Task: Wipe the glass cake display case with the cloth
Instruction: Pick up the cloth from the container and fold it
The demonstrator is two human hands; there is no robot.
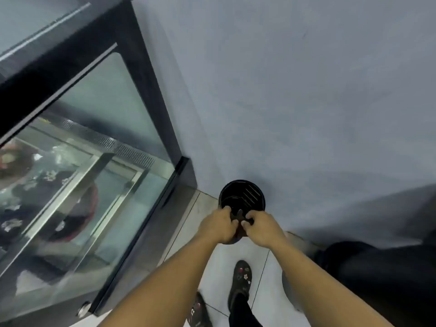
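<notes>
The glass cake display case [99, 128] with a black frame fills the left of the view; cakes show blurred behind its glass. Low in the middle, my left hand [218, 226] and my right hand [264, 228] are side by side, fingers curled. Between them they grip a small dark cloth [238, 217], which is mostly hidden by the fingers. The hands are held over a round black bucket [246, 193] that stands on the floor by the wall, to the right of the case.
A grey wall [295, 90] rises behind the bucket. The floor is pale tile [238, 251], with my dark shoes [241, 278] below the hands. A large dark blurred object [377, 274] sits at the lower right.
</notes>
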